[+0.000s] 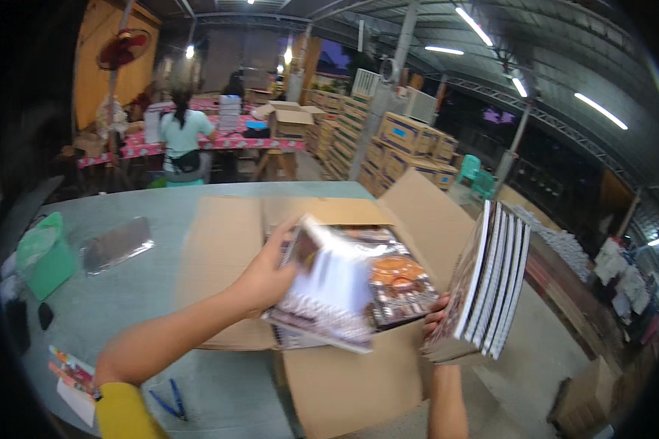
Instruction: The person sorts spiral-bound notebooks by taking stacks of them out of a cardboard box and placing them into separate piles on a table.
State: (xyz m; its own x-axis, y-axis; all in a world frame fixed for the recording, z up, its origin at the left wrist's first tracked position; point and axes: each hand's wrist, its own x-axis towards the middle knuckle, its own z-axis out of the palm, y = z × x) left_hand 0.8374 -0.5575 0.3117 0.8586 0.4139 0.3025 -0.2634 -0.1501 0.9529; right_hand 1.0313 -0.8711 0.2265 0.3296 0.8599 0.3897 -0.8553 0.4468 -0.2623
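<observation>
My left hand (262,276) grips the left edge of a glossy spiral-bound book (328,289), smeared by motion, over an open cardboard box (355,384). Inside the box lies another book with an orange and dark cover (399,278), partly covered by the one in my hand. To the right of the box, my right hand (435,316) is closed round a stack of several spiral-bound books (485,282), held upright with the bindings facing me. Most of that hand is hidden behind the stack.
On the grey-green table (154,307) are a green bin (45,252), a clear plastic sheet (117,245), blue-handled pliers (170,401) and printed papers (73,380). Beyond, a person (183,135) stands at a pink-covered table (143,150). Stacked cartons (410,150) stand further right.
</observation>
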